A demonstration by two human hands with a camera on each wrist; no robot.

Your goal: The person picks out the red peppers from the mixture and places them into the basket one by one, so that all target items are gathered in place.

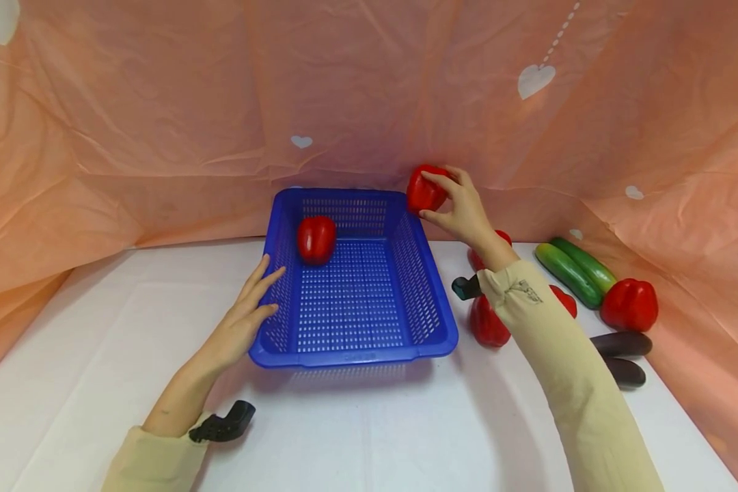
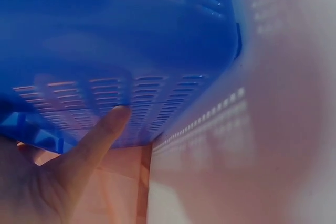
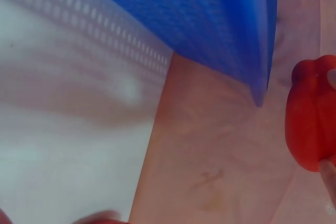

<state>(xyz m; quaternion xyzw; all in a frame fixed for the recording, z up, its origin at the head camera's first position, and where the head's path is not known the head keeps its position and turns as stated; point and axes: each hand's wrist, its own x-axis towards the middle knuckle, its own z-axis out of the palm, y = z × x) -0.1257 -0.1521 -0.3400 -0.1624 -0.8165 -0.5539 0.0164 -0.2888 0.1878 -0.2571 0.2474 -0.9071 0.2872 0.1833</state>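
Observation:
A red bell pepper (image 1: 426, 189) is gripped between the thumb and fingers of my right hand (image 1: 464, 208), up by the back right corner of the blue basket (image 1: 353, 357). In the right wrist view the held bell pepper (image 3: 310, 114) shows at the right edge, beside the basket's rim (image 3: 254, 51). A second bell pepper (image 1: 316, 240) lies inside, against the back left of the basket. My left hand (image 1: 242, 324) holds the basket's left side, fingers over the rim. The left wrist view shows one digit (image 2: 107, 127) against the slotted outer wall (image 2: 152, 95).
More bell peppers (image 1: 488, 324) lie right of the basket, partly hidden under my right forearm. Farther right are cucumbers (image 1: 568, 273), another bell pepper (image 1: 629, 305) and dark eggplants (image 1: 624, 344). A peach curtain (image 1: 357, 89) hangs behind the white table (image 1: 344, 437).

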